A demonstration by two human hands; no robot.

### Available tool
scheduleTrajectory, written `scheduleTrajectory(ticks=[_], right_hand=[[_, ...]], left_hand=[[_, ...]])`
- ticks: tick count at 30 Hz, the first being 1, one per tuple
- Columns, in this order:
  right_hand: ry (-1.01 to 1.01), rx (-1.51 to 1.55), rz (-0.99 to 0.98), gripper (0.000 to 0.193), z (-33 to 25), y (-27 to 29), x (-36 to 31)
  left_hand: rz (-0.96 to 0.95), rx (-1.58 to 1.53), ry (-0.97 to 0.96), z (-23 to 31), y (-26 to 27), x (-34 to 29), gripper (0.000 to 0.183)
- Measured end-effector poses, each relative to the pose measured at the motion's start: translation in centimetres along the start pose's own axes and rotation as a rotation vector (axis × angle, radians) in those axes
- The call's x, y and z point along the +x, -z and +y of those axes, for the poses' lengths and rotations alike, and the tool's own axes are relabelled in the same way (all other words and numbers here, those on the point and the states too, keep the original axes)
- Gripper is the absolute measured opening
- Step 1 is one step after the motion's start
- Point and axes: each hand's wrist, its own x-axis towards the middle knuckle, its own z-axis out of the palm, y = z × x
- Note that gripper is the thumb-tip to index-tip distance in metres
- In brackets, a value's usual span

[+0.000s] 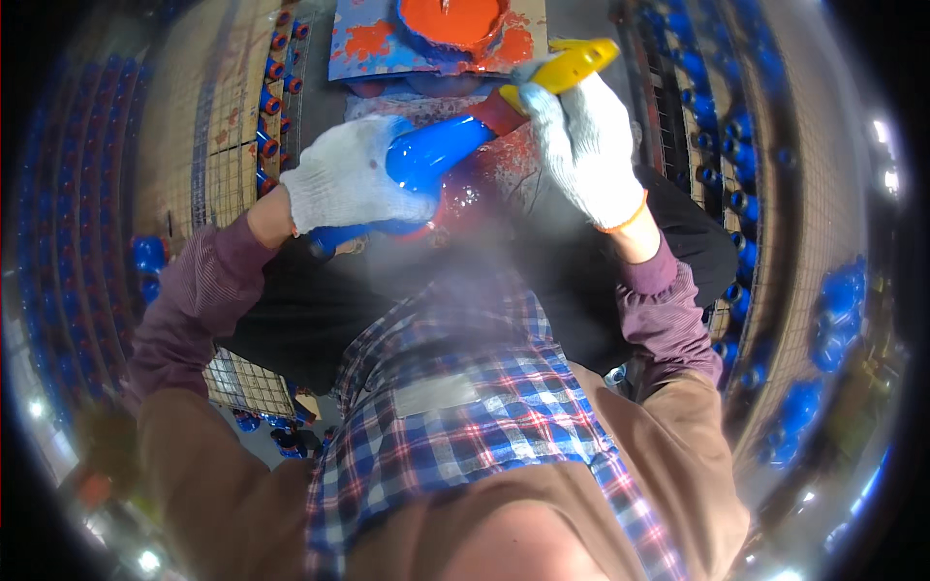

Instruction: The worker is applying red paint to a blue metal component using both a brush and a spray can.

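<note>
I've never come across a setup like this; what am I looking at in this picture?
No machine here: these are a person's two hands in white knitted gloves, seen from above by a fisheye camera worn on the head, so straight edges bend. The left hand grips a shiny blue tapering piece. The right hand holds a yellow tool near its narrow end; whether the reddish section between them belongs to piece or tool, I cannot tell. Ahead, a round tub of orange-red liquid sits on a flat splattered board. Rows of blue pieces line both sides.
</note>
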Motion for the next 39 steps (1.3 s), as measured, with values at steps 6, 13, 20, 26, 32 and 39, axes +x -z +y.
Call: scheduleTrajectory(ticks=[6, 13, 20, 26, 32, 39], right_hand=[[-0.384, 0.487, 0.129, 0.019, -0.6, 0.5, -2.6], [-0.745, 0.830, 0.316, 0.024, 0.4, -1.0, -5.2], [-0.768, 1.061, 0.406, 0.029, 0.7, -3.4, -7.0], [-0.816, 0.866, 0.443, 0.029, 0.5, -1.4, -6.0], [-0.835, 0.759, 0.459, 0.031, 0.3, 1.9, -4.8], [-0.737, 0.587, 0.445, 0.028, 0.8, 4.2, -2.7]], left_hand=[[-0.107, -1.115, 0.210, -3.2, -4.3, -1.8, 0.054], [0.256, -1.854, 0.079, -1.7, -10.4, -3.7, 0.052], [-0.528, -2.632, -0.488, 3.1, -10.2, -1.0, 0.053], [0.167, -2.091, -0.217, 1.8, -9.0, -2.2, 0.056], [0.437, -1.811, -0.048, 1.6, -4.9, -1.7, 0.082], [-0.039, -2.114, 0.162, 1.2, -2.8, 1.1, 0.044]])
